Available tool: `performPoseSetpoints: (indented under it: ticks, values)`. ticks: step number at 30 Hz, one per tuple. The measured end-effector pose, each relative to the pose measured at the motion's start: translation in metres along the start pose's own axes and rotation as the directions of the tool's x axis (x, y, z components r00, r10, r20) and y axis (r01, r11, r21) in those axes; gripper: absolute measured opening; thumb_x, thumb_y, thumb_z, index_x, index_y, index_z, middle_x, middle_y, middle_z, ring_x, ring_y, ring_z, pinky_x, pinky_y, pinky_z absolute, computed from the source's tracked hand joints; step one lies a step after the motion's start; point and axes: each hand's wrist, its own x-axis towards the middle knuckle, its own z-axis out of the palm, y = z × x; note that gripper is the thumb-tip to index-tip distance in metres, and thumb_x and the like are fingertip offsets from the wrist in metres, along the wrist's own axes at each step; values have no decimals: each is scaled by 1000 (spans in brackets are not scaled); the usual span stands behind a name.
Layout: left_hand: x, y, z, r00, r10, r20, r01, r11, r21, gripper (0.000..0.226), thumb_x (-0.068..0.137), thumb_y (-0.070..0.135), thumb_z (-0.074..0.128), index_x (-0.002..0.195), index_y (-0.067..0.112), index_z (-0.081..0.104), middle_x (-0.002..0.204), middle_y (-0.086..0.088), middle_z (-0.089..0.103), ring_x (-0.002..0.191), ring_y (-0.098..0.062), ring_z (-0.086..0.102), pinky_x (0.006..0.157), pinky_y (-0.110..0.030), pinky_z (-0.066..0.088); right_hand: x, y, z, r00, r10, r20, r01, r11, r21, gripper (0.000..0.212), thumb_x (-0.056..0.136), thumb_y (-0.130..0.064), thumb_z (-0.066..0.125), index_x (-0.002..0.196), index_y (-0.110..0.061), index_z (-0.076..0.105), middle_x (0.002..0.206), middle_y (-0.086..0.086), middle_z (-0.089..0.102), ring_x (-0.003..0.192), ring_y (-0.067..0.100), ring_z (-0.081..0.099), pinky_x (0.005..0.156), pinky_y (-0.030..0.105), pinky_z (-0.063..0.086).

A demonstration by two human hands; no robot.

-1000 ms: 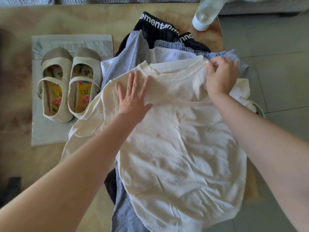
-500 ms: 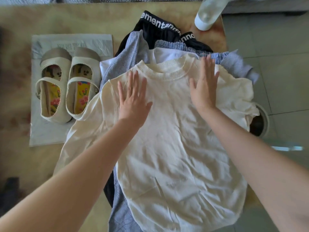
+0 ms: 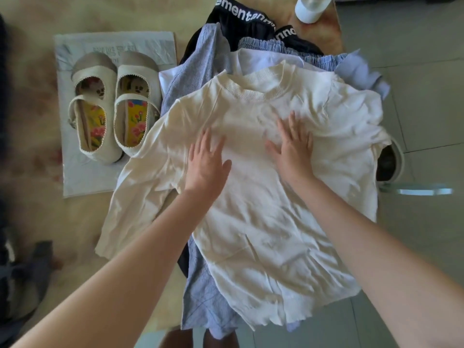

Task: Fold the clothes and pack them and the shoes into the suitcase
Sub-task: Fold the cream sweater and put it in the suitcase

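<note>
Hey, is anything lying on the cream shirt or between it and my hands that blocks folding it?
Nothing visible does. The left hand and right hand lie flat on the cream shirt, the top of the pile; the shoes sit off to its left.

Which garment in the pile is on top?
The cream T-shirt, ribbed collar; left hand and right hand lie flat on it. The blue striped garment and the black garment lie beneath.
</note>
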Motion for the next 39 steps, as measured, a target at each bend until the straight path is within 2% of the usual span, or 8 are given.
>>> performPoseSetpoints:
  ticks: [4, 11, 17, 21, 25, 30, 32, 39]
  values:
    - [-88, 0, 0, 966, -169, -196, 113, 957, -268, 42, 86, 8, 61, 126, 15, 51, 122, -9, 45, 115, -21, 40, 98, -25, 28, -80, 5, 12, 989, -68, -134, 81, 992, 96, 47, 88, -30, 54, 132, -12, 55, 152, 14, 34, 135, 33, 36, 108, 43, 23]
    - [-192, 1, 30, 885, -418, 203, 459, 718, -523, 45, 88, 17, 64, 125, 23, 39, 109, -3, 48, 73, -9, 54, 58, -11, 41, -218, 15, 31, 996, -95, 3, 94, 992, 78, 44, 91, -38, 48, 131, -19, 55, 153, 3, 33, 132, 26, 34, 107, 42, 30]
    - [-213, 18, 35, 826, -470, 311, 539, 499, -678, 60, 83, 13, 72, 123, 22, 28, 84, 4, 61, 78, -10, 63, 65, -19, 48, -250, 19, 36, 991, 6, 136, -31, 983, 179, 57, 87, -48, 52, 135, -18, 53, 154, 4, 30, 135, 32, 40, 105, 55, 37]
    - [-221, 21, 46, 788, -531, 313, 573, 444, -689, 68, 78, 14, 76, 126, 21, 27, 82, 3, 62, 74, -5, 63, 58, -6, 44, -243, 19, 34, 990, -23, 138, -6, 978, 207, 50, 84, -28, 70, 132, -22, 56, 154, 4, 32, 133, 31, 41, 107, 51, 36]
    - [-234, 21, 60, 741, -561, 369, 613, 339, -713, 77, 76, 17, 78, 130, 18, 24, 82, -3, 70, 81, -14, 66, 68, -18, 44, -236, 25, 25, 985, -51, 167, 3, 961, 275, 43, 89, -25, 65, 131, -26, 57, 155, 0, 30, 127, 27, 45, 105, 44, 38]
    - [-250, 31, 66, 720, -648, 248, 563, 336, -755, 50, 90, 14, 61, 123, 24, 24, 84, -3, 59, 69, -15, 57, 62, -19, 44, -241, 43, 15, 974, -116, 195, 55, 954, 295, 47, 92, -24, 60, 137, -31, 50, 157, -6, 23, 137, 17, 37, 109, 38, 36]
    - [-253, 28, 68, 709, -682, 180, 544, 365, -756, 42, 94, 15, 53, 122, 27, 24, 83, -2, 52, 75, -24, 54, 67, -31, 43, -247, 51, 16, 957, -164, 240, 111, 969, 222, 51, 91, -34, 57, 141, -26, 46, 158, -6, 17, 142, 21, 30, 114, 41, 31]
    - [-268, 13, 73, 747, -650, 140, 569, 516, -641, 55, 91, 20, 61, 134, 21, 28, 101, -4, 55, 74, -10, 57, 57, -28, 39, -271, 62, 32, 919, -326, 222, 306, 945, 119, 61, 89, -38, 55, 145, -22, 38, 159, 5, 16, 146, 16, 1, 117, 49, 21]
